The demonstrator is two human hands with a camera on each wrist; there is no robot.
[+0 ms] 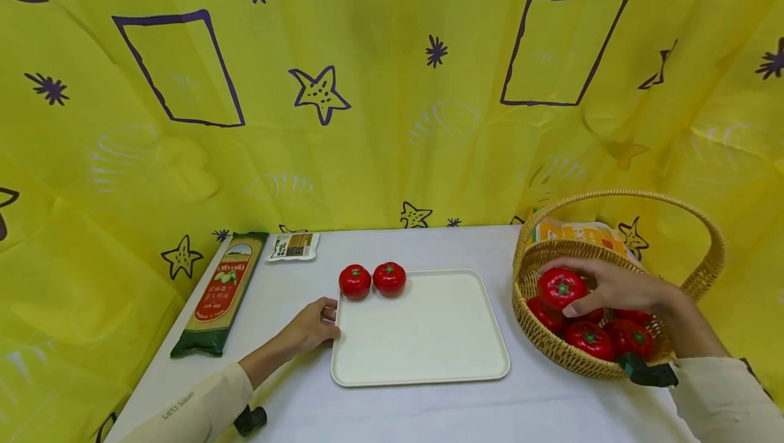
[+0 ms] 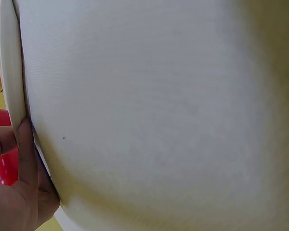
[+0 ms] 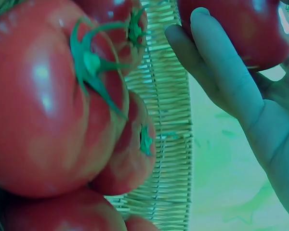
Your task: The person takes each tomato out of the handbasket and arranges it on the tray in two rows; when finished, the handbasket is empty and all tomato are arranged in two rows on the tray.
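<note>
My right hand point(image 1: 603, 286) grips a red tomato point(image 1: 561, 288) with a green star-shaped stem, over the wicker basket point(image 1: 566, 354). Below it in the basket lie several more tomatoes point(image 1: 589, 339); in the right wrist view a big tomato point(image 3: 48, 101) fills the left side, while the gripped tomato point(image 3: 245, 33) is at the top right. My left hand point(image 1: 314, 326) holds the left rim of a cream rectangular tray point(image 1: 422, 341), its thumb and fingers around the edge point(image 2: 12, 72) in the left wrist view. Two tomatoes point(image 1: 355, 282) point(image 1: 389, 279) sit side by side at the tray's back left corner.
A green-ended spaghetti packet point(image 1: 222, 293) lies left on the white table point(image 1: 294, 409), with a small white sachet point(image 1: 294, 246) behind. The basket's tall handle point(image 1: 637, 194) arches over the right forearm. An orange and white bag point(image 1: 582, 233) stands behind the basket, before the yellow curtain point(image 1: 380, 157).
</note>
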